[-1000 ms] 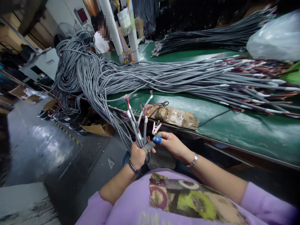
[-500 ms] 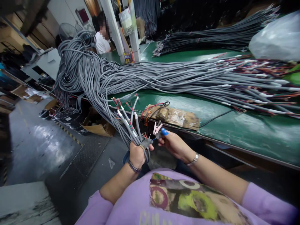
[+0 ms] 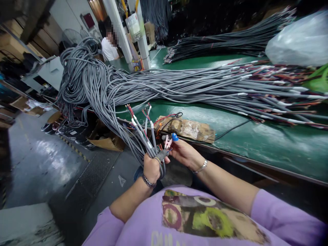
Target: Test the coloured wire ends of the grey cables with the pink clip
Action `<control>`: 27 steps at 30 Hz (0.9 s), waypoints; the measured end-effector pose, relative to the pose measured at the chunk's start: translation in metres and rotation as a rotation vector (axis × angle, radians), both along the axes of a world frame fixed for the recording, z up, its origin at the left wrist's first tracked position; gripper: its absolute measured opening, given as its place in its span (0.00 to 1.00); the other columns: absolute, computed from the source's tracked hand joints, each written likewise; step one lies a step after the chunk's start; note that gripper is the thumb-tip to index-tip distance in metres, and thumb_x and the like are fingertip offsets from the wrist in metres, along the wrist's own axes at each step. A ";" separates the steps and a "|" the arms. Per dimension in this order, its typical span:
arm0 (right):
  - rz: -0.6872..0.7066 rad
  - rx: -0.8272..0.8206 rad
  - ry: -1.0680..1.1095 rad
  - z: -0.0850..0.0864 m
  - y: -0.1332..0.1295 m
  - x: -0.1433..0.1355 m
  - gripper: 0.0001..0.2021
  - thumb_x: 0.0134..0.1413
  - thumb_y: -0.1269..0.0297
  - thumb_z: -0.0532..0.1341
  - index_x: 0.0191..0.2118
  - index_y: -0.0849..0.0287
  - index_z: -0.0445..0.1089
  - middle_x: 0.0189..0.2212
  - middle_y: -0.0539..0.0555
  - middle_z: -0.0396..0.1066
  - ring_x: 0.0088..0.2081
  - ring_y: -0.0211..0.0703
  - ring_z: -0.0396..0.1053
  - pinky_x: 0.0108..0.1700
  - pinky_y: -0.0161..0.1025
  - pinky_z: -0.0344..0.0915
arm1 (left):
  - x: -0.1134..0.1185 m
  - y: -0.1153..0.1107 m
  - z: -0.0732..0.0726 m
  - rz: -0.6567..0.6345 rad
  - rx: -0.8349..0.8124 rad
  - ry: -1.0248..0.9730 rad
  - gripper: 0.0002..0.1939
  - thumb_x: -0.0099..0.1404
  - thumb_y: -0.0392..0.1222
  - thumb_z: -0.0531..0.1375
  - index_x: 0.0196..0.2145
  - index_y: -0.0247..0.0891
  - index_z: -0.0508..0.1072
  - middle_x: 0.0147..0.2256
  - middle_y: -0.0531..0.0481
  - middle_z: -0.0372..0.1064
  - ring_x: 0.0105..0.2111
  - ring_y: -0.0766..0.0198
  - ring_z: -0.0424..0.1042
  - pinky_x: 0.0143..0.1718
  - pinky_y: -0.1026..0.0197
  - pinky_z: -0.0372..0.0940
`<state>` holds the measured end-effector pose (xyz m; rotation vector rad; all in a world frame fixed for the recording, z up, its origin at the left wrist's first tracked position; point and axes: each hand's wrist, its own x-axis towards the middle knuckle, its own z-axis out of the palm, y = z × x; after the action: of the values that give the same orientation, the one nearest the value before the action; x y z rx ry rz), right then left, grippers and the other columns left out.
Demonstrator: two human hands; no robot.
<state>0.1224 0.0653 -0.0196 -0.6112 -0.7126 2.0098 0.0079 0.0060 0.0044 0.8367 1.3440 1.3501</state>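
My left hand (image 3: 151,167) is wrapped round a bundle of grey cables (image 3: 151,145) whose white-taped ends point upward with thin coloured wires fanning out. A grey cover is on its index finger. Close to it, my right hand (image 3: 183,152), with a blue cover on the thumb, is closed at a small pink clip (image 3: 168,141); the clip appears to be between thumb and fingers. A short blue wire end (image 3: 170,149) shows beside these fingertips. The undersides of the right fingers are hidden.
A wooden board (image 3: 197,131) with red and black leads lies at the green table's (image 3: 256,147) edge. Long grey cables (image 3: 166,82) spread behind it. Darker cables (image 3: 217,44) and a plastic bag (image 3: 297,41) are farther back. A co-worker (image 3: 109,48) is at the far left.
My right hand has moved left, closer to my left hand and the cable ends, its thumb rising beside the pink clip. My left hand keeps its grip; the view has shifted slightly.
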 end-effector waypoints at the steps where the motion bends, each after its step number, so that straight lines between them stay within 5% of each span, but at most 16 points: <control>1: -0.023 -0.022 0.004 0.000 0.000 -0.001 0.20 0.46 0.44 0.64 0.32 0.59 0.73 0.22 0.50 0.69 0.24 0.37 0.62 0.29 0.37 0.61 | 0.000 0.000 0.000 0.002 -0.011 -0.006 0.15 0.49 0.48 0.66 0.17 0.34 0.71 0.15 0.50 0.68 0.17 0.67 0.66 0.22 0.65 0.60; 16: -0.162 -0.179 0.025 0.004 0.000 -0.007 0.18 0.38 0.48 0.70 0.27 0.60 0.74 0.22 0.48 0.69 0.25 0.33 0.63 0.28 0.32 0.60 | -0.003 -0.003 -0.010 -0.045 0.016 0.000 0.11 0.52 0.42 0.65 0.17 0.34 0.71 0.15 0.51 0.67 0.17 0.68 0.65 0.23 0.65 0.60; 27: 0.037 -0.105 0.017 -0.001 -0.013 0.004 0.22 0.45 0.42 0.64 0.29 0.59 0.71 0.25 0.50 0.68 0.26 0.35 0.63 0.30 0.35 0.62 | -0.005 -0.006 -0.006 -0.021 0.018 -0.031 0.13 0.50 0.44 0.66 0.16 0.34 0.71 0.15 0.51 0.67 0.17 0.69 0.65 0.23 0.65 0.59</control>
<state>0.1260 0.0521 -0.0205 -0.6456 -0.6153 2.0943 0.0029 0.0002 -0.0018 0.8372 1.2976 1.3551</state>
